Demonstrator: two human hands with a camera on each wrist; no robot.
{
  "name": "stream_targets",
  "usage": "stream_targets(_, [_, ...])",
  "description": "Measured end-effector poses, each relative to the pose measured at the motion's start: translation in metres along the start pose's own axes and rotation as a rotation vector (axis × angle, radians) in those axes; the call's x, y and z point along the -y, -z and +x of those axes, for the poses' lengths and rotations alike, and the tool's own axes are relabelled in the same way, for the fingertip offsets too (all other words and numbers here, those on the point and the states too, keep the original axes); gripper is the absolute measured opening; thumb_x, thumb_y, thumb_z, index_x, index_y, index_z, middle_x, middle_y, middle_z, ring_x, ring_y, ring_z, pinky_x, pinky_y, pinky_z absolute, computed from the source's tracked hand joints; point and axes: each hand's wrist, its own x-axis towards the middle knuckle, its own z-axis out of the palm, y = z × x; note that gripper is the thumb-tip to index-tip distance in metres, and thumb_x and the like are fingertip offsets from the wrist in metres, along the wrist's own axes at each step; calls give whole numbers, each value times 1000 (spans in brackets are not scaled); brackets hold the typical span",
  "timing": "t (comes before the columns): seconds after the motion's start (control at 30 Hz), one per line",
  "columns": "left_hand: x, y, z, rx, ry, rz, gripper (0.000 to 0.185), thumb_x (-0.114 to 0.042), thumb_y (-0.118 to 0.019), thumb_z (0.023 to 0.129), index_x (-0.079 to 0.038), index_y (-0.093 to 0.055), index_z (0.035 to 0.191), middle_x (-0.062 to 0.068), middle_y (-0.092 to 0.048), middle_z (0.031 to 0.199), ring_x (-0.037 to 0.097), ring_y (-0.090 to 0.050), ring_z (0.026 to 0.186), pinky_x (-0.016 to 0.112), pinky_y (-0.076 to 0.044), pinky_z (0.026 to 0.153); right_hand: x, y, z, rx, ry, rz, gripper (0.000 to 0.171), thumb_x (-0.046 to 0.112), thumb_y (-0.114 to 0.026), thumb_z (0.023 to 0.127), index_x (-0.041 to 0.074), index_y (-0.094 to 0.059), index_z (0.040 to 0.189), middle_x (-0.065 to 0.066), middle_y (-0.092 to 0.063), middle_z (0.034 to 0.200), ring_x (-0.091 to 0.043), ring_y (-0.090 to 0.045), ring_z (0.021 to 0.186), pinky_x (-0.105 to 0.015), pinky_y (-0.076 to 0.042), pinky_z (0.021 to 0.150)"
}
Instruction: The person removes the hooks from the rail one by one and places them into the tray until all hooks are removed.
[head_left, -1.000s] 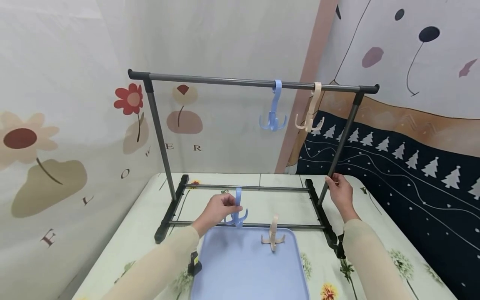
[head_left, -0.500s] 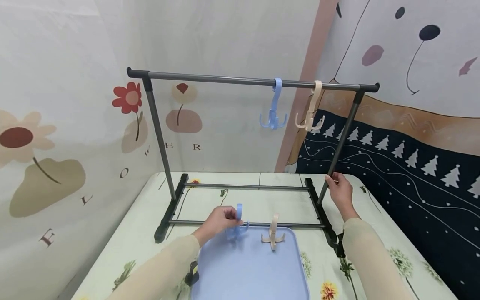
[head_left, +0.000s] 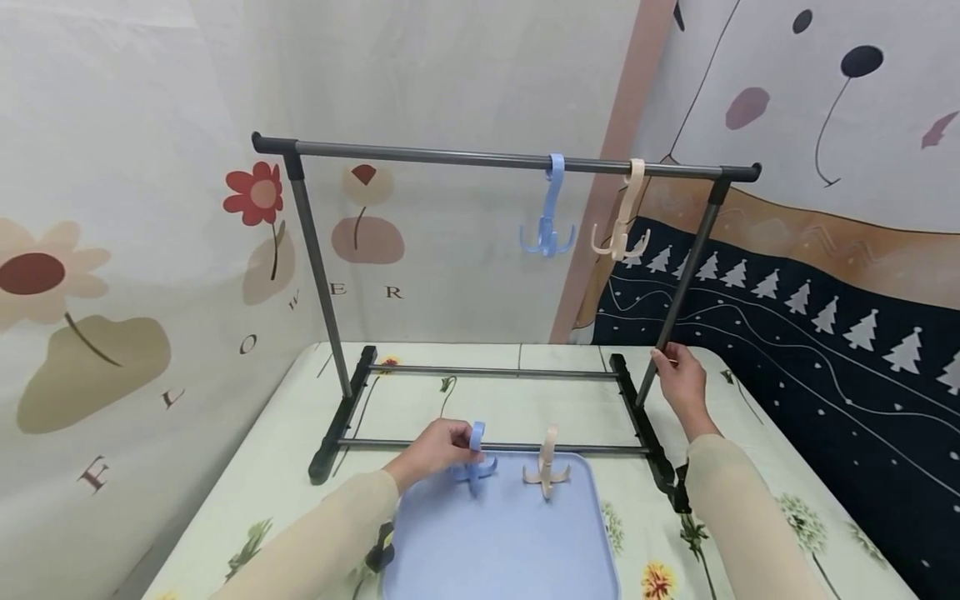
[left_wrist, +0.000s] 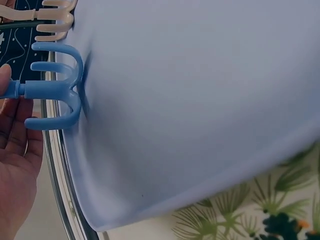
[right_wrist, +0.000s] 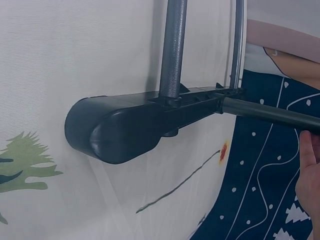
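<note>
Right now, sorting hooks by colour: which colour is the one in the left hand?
Light blue plastic hook; head view.

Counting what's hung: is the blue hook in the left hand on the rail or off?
Off: the left hand holds the blue hook down on the tray.

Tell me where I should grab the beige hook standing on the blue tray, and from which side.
Pinch the beige hook by its upright stem, coming down from above. It seems to stand on its splayed prongs at the far edge of the blue tray, so the stem is free, while the prongs look awkward to grip. The left hand holds the blue hook similarly.
</note>
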Motion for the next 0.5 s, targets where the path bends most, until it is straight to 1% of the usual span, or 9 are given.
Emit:
stream_targets(0.17, [3, 2, -1, 8, 22, 30, 14, -13, -80, 84, -10, -66, 83, -5, -68, 78, 11, -59, 74, 29, -48, 71, 0, 0, 1, 9, -5, 9, 46, 36, -47, 105, -1, -51, 133, -23, -57, 131, -37, -56, 119, -49, -45, 99])
stream_targets(0.27, [4, 3, -1, 11, 17, 34, 16, -12, -80, 84, -9, -64, 82, -4, -68, 78, 12, -59, 73, 30, -49, 70, 0, 0, 1, 8, -5, 8, 45, 35, -47, 106, -1, -51, 133, -23, -57, 130, -37, -57, 118, -49, -46, 98])
stream_targets(0.37, [5, 4, -2, 17, 21, 40, 15, -11, -80, 84, -10, -65, 84, -5, -69, 81, 12, -61, 76, 30, -50, 72, 0, 0, 2, 9, -4, 6, 44, 34, -48, 106, -1, -51, 132, -23, -57, 130, -38, -57, 117, -49, -46, 98])
stream_targets(0.5, [6, 8, -2, 15, 24, 35, 16, -9, -80, 82, -10, -67, 91, -4, -70, 86, 12, -64, 83, 30, -52, 77, -1, 1, 1, 14, 0, 7, 45, 35, -47, 106, -1, -52, 132, -23, -57, 131, -38, -58, 116, -49, -46, 97])
